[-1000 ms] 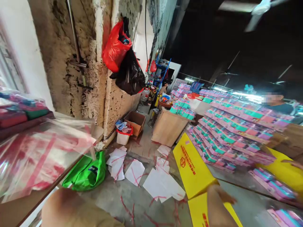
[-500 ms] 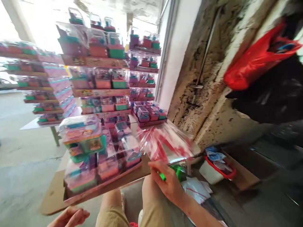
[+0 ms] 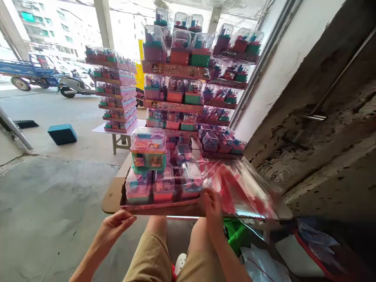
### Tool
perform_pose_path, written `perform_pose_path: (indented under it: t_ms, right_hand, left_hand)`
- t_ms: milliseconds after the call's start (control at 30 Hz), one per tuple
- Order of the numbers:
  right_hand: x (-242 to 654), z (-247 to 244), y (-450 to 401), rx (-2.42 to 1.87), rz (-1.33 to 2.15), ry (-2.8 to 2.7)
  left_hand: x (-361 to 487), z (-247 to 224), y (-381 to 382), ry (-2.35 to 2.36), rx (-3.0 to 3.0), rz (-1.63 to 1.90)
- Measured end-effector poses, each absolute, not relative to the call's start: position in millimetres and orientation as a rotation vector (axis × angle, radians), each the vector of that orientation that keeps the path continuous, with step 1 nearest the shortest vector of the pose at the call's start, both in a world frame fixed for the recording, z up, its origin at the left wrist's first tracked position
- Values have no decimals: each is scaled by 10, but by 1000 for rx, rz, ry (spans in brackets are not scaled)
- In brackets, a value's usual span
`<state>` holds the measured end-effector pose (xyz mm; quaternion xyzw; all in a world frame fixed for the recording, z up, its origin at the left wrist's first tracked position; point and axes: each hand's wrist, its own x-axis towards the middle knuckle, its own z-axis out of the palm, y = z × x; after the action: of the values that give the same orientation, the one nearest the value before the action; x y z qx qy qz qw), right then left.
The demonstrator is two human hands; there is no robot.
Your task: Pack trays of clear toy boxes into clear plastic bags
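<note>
A shallow pink cardboard tray (image 3: 176,205) stands on a brown board in front of me, filled with clear-lidded toy boxes (image 3: 163,184). One larger clear box (image 3: 148,147) with a green base rests on top of them at the left. My left hand (image 3: 116,226) is at the tray's front left corner, thumb and fingers pinched together. At the front right corner is my right hand (image 3: 212,209), its fingers closed by the tray's edge and slightly blurred. Whatever either hand pinches is too small to make out. Clear and red plastic bags (image 3: 235,188) lie right of the tray.
Tall stacks of filled trays (image 3: 176,70) rise behind the board, and another stack (image 3: 114,90) stands farther left. A rough wall (image 3: 329,129) is at the right. Below it are a green bag (image 3: 236,237) and a white container (image 3: 299,254). A blue block (image 3: 62,134) lies on the floor.
The view has turned left. My left hand has come up to the tray's front left corner, and my right hand has moved from above my knee to its front right corner.
</note>
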<state>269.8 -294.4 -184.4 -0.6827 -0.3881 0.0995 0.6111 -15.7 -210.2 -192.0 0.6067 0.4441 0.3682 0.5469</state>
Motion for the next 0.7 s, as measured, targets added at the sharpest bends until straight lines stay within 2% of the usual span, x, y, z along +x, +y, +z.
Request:
perform_pose_path:
  t_ms: [133, 300, 700]
  right_hand:
    - [2745, -1527, -2822, -1544, -35, -1151]
    - [2730, -1330, -2681, -1516, -20, -1502]
    - [2651, -1421, -2827, -1471, 95, -1291]
  left_hand:
    - [-177, -1942, -1990, 1023, 1506, 858]
    - [-203, -1916, -1928, 989, 1538, 836]
    - [-215, -1963, -1640, 933, 1506, 833]
